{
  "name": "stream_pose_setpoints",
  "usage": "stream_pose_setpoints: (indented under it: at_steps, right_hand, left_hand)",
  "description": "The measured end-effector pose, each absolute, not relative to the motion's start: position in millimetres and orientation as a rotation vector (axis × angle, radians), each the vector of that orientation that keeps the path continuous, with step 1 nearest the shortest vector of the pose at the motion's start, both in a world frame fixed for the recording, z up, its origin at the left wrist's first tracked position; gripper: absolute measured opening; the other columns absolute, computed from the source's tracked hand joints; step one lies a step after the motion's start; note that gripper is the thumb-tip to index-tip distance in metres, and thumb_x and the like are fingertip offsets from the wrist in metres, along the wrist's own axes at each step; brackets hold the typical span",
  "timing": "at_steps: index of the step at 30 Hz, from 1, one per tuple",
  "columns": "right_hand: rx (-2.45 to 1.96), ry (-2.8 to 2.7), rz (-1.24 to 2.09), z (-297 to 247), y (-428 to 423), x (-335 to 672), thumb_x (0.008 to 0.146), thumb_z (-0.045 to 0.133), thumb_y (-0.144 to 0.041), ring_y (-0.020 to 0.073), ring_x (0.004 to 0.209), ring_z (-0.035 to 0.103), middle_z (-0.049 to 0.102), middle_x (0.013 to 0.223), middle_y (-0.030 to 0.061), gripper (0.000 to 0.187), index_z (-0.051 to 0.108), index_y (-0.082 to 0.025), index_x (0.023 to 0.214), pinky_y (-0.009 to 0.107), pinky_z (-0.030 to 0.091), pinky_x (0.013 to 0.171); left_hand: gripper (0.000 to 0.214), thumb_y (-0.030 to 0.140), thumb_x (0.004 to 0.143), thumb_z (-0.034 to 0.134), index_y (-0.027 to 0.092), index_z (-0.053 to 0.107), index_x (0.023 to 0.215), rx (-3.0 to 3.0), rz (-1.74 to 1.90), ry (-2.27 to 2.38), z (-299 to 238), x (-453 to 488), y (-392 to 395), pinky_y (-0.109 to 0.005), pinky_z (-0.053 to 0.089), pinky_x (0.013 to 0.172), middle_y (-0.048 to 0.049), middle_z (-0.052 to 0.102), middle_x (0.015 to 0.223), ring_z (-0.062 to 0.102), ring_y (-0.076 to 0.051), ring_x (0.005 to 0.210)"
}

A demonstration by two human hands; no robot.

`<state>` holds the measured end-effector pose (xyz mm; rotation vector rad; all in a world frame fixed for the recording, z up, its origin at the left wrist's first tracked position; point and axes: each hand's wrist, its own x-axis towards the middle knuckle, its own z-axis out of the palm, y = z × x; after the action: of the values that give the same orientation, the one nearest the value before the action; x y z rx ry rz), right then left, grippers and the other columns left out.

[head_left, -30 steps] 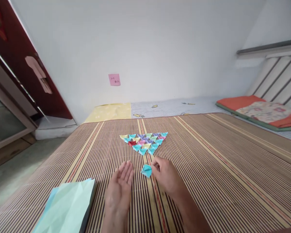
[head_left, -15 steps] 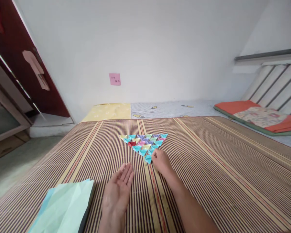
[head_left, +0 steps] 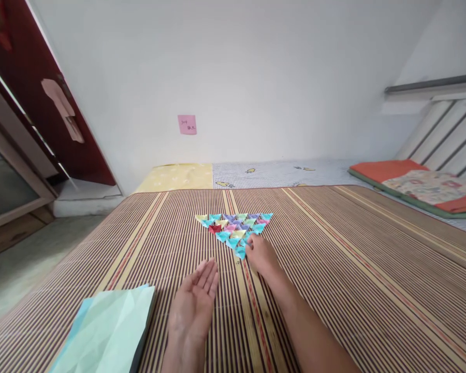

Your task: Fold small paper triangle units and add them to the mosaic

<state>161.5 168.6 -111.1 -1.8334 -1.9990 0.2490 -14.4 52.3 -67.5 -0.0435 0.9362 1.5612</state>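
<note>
Small folded paper pieces (head_left: 230,227) in blue, yellow, purple, pink, green and red lie in rows on the striped mat (head_left: 334,280), forming a triangle whose tip points towards me. My right hand (head_left: 262,254) is at the triangle's lower right side, its fingers pinched at a blue folded paper piece (head_left: 245,242); the fingertips partly cover it. Just below sits the blue tip piece (head_left: 239,252), close by those fingers. Palm up, my left hand (head_left: 196,300) rests nearer to me, left of the tip, fingers stretched out and holding nothing.
A stack of pale green and blue paper sheets (head_left: 104,326) lies at the lower left. Behind the mat are yellow cloth (head_left: 174,177), checked cloth (head_left: 272,173) and an orange-and-floral folded cloth (head_left: 415,181). A pink note (head_left: 187,125) is on the wall (head_left: 275,77).
The view has shifted slightly. My right hand has moved a little away from me, and the blue tip piece sits closer to the row above it. My left hand stays palm up.
</note>
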Motion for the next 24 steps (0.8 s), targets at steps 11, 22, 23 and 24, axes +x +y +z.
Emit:
stream_pose_setpoints:
  at_steps: [11, 22, 23, 24]
  right_hand:
    - [-1.659, -2.177, 0.197, -109.1, 166.4, 157.7, 0.086, 0.066, -0.012, 0.0206, 0.096, 0.064, 0.067, 0.105, 0.0078, 0.015, 0.077, -0.020, 0.093, 0.027, 0.041, 0.080]
    - [-1.699, -2.275, 0.118, -108.7, 171.9, 155.1, 0.099, 0.062, -0.025, 0.0188, 0.089, 0.064, 0.069, 0.102, 0.0048, 0.015, 0.069, -0.015, 0.091, 0.036, 0.051, 0.084]
    - [-1.701, -2.285, 0.113, -107.8, 172.1, 155.1, 0.099, 0.063, -0.027, 0.0190, 0.090, 0.065, 0.069, 0.102, 0.0047, 0.016, 0.068, -0.015, 0.091, 0.037, 0.052, 0.085]
    - [-1.702, -2.296, 0.108, -106.7, 172.0, 155.2, 0.099, 0.063, -0.028, 0.0192, 0.092, 0.065, 0.069, 0.103, 0.0048, 0.016, 0.068, -0.015, 0.092, 0.038, 0.053, 0.085]
  left_hand:
    - [0.028, 0.005, 0.094, 0.049, 0.006, 0.065, 0.116, -0.061, 1.558, 0.943, -66.4, -14.0, 51.4, -0.032, 0.066, 0.083, -0.0245, 0.072, 0.124, 0.068, -0.031, 0.123]
    - [0.028, 0.004, 0.093, 0.049, 0.007, 0.065, 0.115, -0.087, 1.559, 0.940, -66.8, -13.2, 52.1, -0.030, 0.066, 0.078, -0.0231, 0.074, 0.120, 0.074, -0.028, 0.112]
    - [0.027, 0.004, 0.093, 0.048, 0.007, 0.065, 0.115, -0.088, 1.561, 0.935, -67.3, -13.3, 51.9, -0.030, 0.066, 0.077, -0.0231, 0.074, 0.120, 0.075, -0.028, 0.110]
    - [0.027, 0.004, 0.094, 0.048, 0.006, 0.065, 0.115, -0.090, 1.563, 0.932, -67.8, -13.5, 51.7, -0.030, 0.066, 0.076, -0.0231, 0.074, 0.119, 0.076, -0.027, 0.107]
